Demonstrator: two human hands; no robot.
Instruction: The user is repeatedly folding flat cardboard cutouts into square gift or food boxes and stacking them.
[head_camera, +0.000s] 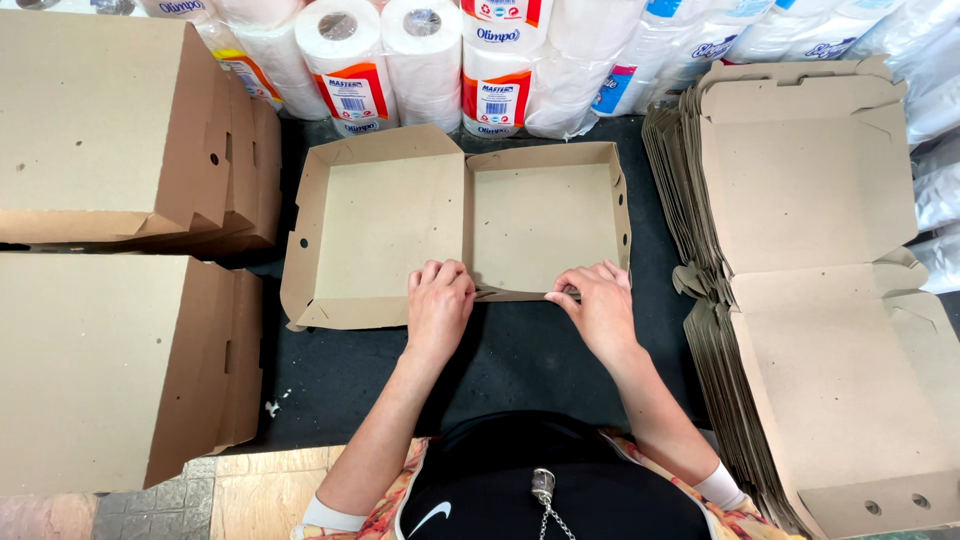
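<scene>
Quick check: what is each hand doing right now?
Left hand: fingers curled, pressing the near wall of the open cardboard box.
Right hand: closed, pinching the same wall.

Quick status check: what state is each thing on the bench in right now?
Open box: half-folded, walls partly raised, lying open.
Left hand: pressing the box's near edge.
Right hand: pinching the near wall.
Flat blanks: unfolded, stacked.
Finished boxes: closed, stacked.
Paper rolls: wrapped, upright.
</scene>
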